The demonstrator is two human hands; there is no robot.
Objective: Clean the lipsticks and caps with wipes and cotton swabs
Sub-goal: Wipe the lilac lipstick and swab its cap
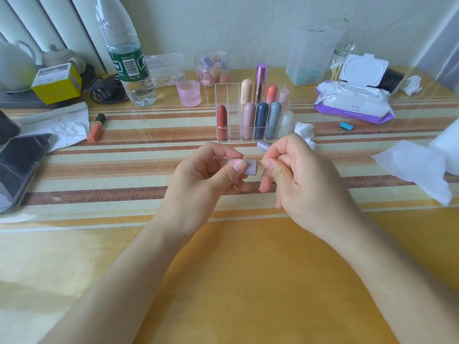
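My left hand (206,175) grips a lilac lipstick cap (249,167) sideways, its open end facing right. My right hand (303,175) pinches a thin cotton swab stick (260,162) whose tip goes into the cap's opening. A lilac lipstick body (263,145) lies on the table just behind my right fingers. A clear acrylic organizer (223,95) holds several lipsticks upright. The wipes pack (352,103) sits at the back right with its lid open, and a jar of cotton swabs (336,69) stands behind it.
A water bottle (126,58), pink cup (188,93) and jar of small items (211,68) stand at the back. A phone (22,165), tissue (62,125) and orange lip tube (96,127) lie left. Crumpled wipes (305,131), an unfolded wipe (417,167) and a blue binder clip (346,126) lie right.
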